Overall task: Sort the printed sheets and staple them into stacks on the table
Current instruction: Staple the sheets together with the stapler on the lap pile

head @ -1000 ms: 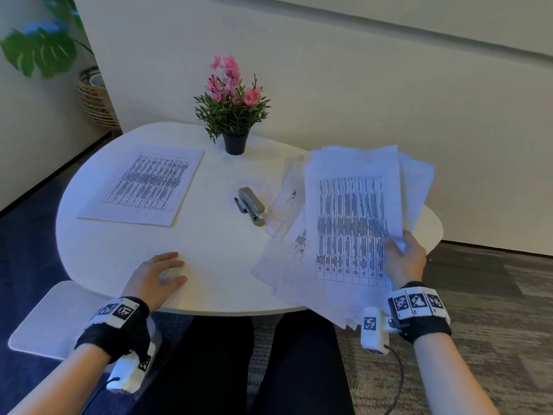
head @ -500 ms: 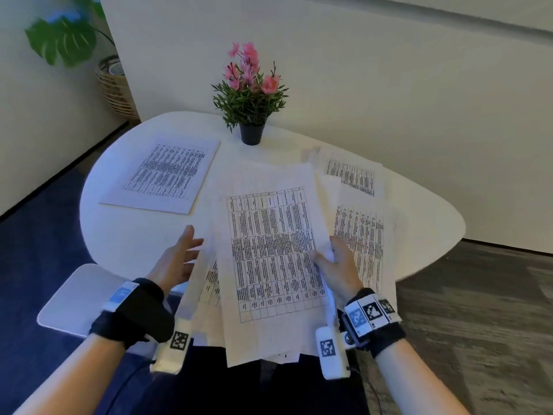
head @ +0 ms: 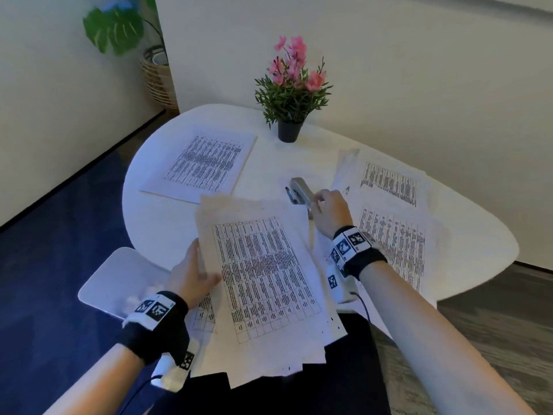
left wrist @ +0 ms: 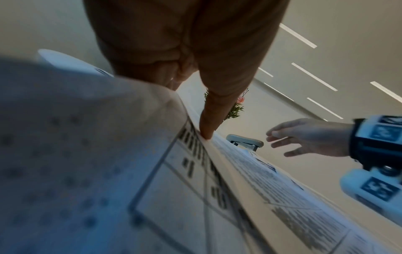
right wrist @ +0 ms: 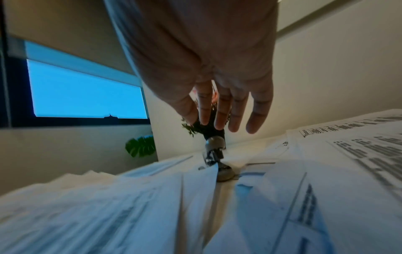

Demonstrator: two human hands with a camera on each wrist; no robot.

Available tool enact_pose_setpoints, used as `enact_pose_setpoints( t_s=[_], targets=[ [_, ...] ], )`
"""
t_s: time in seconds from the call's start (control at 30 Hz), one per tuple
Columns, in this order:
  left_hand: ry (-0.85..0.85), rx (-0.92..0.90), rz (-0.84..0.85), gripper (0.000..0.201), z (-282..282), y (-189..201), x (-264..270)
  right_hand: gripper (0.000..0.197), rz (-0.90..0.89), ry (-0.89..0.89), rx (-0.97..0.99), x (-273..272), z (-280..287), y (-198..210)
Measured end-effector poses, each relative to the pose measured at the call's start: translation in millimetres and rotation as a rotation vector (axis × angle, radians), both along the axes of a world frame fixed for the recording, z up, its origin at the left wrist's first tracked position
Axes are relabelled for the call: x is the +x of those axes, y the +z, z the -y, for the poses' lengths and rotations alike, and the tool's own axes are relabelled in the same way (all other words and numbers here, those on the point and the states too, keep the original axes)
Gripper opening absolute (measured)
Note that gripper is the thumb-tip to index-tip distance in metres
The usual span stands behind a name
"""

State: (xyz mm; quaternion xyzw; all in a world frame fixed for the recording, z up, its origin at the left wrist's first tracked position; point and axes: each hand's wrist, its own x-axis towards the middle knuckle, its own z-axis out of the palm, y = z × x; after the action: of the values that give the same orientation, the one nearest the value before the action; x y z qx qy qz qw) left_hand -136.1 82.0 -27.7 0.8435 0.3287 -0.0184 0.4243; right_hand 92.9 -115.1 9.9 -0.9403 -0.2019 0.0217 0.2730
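Note:
My left hand grips a fanned bundle of printed sheets by its left edge, thumb on top, over the table's near edge and my lap. The grey stapler lies on the white table just beyond the bundle's top right corner. My right hand hovers at the stapler's near end with straight, spread fingers and holds nothing; in the left wrist view a gap shows between the right hand and the stapler. The stapler stands below the fingertips.
One squared stack of sheets lies at the table's back left. Loose sheets are spread over the right side. A potted pink flower stands at the back. A white seat is at my left, a wicker basket by the wall.
The bundle has passed from my right hand to my left and come towards my lap. My right hand has let go and moved forward to the stapler.

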Motion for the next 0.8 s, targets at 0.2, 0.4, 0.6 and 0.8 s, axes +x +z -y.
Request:
enact_pose_setpoints(
  t_s=[0.2, 0.4, 0.6, 0.8],
  targets=[
    [-0.015, 0.069, -0.112, 0.078, -2, 1, -6, 0.039, -0.103, -0.090, -0.143, 29, -43, -8],
    [0.062, -0.076, -0.027, 0.080, -5, -9, -7, 0.022, -0.222, -0.179, -0.257, 57, -60, -20],
    [0.005, -0.024, -0.022, 0.069, -5, 3, -13, 0.030, -0.417, -0.236, 0.405, 54, -36, -3],
    [-0.272, 0.345, 0.063, 0.055, -16, 15, 6, 0.036, -0.491, -0.169, 0.788, 6, -30, 39]
  ],
)
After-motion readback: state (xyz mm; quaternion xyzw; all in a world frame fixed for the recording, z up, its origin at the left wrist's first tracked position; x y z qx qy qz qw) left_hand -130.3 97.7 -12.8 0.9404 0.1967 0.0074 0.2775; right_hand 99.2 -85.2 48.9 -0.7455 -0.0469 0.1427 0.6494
